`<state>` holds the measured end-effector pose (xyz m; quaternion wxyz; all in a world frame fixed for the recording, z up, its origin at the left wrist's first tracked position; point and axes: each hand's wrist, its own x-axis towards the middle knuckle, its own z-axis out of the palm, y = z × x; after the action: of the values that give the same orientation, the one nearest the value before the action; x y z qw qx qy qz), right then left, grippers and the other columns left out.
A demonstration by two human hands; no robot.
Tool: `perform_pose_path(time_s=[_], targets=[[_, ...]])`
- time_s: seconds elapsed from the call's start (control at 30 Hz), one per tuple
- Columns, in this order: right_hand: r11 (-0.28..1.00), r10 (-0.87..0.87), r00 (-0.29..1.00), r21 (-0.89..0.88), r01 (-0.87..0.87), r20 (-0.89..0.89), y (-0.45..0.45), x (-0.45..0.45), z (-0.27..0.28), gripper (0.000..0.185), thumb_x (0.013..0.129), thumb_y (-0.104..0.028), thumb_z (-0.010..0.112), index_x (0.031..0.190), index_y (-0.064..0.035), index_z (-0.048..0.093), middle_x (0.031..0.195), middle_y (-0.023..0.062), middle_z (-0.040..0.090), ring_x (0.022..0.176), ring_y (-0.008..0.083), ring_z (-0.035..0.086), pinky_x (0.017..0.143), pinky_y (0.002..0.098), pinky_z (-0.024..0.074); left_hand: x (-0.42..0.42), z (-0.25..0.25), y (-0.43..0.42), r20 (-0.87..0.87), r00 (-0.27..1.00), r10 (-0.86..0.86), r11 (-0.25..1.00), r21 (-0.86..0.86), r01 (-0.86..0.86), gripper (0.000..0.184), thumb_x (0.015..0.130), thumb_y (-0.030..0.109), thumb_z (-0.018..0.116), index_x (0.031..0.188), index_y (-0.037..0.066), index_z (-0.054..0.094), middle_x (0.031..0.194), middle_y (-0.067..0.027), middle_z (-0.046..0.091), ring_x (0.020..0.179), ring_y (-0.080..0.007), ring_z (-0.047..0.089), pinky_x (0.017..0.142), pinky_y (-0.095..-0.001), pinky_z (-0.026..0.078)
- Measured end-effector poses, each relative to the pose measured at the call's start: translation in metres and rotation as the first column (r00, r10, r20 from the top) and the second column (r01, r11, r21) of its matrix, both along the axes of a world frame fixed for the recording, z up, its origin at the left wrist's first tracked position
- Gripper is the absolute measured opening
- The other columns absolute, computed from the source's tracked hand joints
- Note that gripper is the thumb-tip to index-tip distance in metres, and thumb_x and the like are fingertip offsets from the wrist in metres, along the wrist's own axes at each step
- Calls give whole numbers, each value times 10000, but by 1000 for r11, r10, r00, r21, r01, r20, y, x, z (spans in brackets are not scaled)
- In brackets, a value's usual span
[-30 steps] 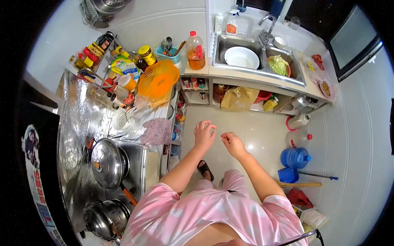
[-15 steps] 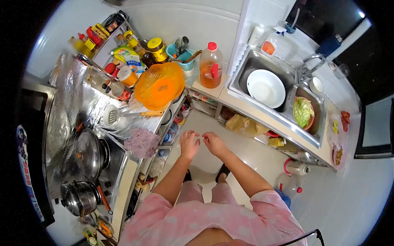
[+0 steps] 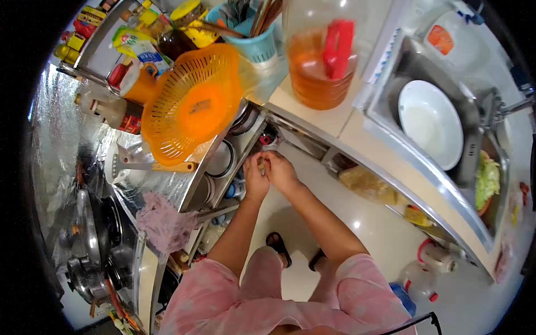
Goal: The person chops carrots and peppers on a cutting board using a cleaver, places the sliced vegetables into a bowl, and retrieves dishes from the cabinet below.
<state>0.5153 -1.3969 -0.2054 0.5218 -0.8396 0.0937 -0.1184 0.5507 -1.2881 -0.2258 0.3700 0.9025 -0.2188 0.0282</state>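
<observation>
My left hand (image 3: 255,177) and my right hand (image 3: 281,172) are held together in front of me, above the floor beside the open shelves. Their fingertips are pinched and touch each other. Whether anything small sits between them is hidden. Beyond them to the left, an orange slotted plastic basket (image 3: 167,120) rests tilted on the counter. A spatula with a wooden handle (image 3: 177,167) lies just below the basket, nearest my left hand. Further down, a lilac cloth (image 3: 166,222) hangs at the counter's edge.
A large plastic jug of amber liquid (image 3: 315,86) stands at the counter corner. The sink on the right holds a white basin (image 3: 427,125) and green leaves (image 3: 488,181). Lidded pots (image 3: 92,226) are on the left. A plastic bottle (image 3: 419,279) stands on the floor.
My hands have come together from slightly apart, fingertips now meeting. The view has shifted forward, so the basket, jug and sink look closer.
</observation>
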Motion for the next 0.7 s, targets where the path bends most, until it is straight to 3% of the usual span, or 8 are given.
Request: perform_pose_path(time_s=[0.1,0.13,0.27,0.37,0.4,0.53,0.63,0.7], targets=[[1000,-16,998,9,15,63,7,34,-34,197,871,-91,536,1061,-53,570,998,167,636,894,350,620,769,414,498,31,-44,2,1,997,77,978,-193,-75,422,828,111,598,1223,29,475,1146,-182,537,1083,-378,468,966,-443,338],[1000,-11,997,10,11,74,9,41,-37,192,873,-93,536,1058,-48,568,1006,169,635,899,351,619,770,412,498,43,-47,1,98,993,72,983,-173,-54,425,859,140,598,1248,31,466,1152,-166,546,1071,-323,506,919,-404,392],[995,4,965,95,-29,262,12,73,-63,212,916,-163,493,1103,-68,522,977,196,636,877,393,612,736,469,486,55,-36,-12,-78,982,173,907,-377,-190,356,920,200,575,1220,34,478,1139,-113,560,1025,-191,546,767,-285,460],[995,28,953,86,-56,300,18,93,-76,239,922,-178,492,1132,-65,499,966,206,639,862,403,615,723,470,486,73,-60,-5,-50,989,141,874,-463,-148,349,917,212,587,1197,40,474,1127,-100,562,1029,-185,540,782,-282,454],[995,28,924,81,-64,381,19,97,-79,297,918,-186,501,1185,-64,456,940,226,638,841,414,617,699,488,484,75,-69,-3,-58,994,97,817,-566,-113,358,910,222,602,1194,54,462,1126,-97,557,1024,-175,538,793,-287,457],[993,119,974,-42,-113,192,26,110,-68,553,883,-135,539,1384,-124,306,916,221,643,836,413,623,719,482,486,58,-85,-1,-122,971,205,669,-707,-231,354,918,142,560,1234,64,419,1188,-94,513,1053,-169,521,871,-279,436],[988,130,974,-106,-112,186,26,135,-47,645,870,-132,541,1439,-163,237,942,251,631,844,432,618,738,497,487,28,-67,1,-354,917,186,593,-704,-392,340,923,70,508,1248,63,408,1224,-94,487,1077,-162,497,910,-278,415],[978,129,970,-187,-90,208,27,162,-51,716,839,-104,548,1463,-170,202,984,262,622,853,432,620,753,502,492,37,-98,19,-307,945,113,592,-743,-312,349,910,4,463,1250,73,421,1240,-85,477,1075,-153,490,893,-273,422]])
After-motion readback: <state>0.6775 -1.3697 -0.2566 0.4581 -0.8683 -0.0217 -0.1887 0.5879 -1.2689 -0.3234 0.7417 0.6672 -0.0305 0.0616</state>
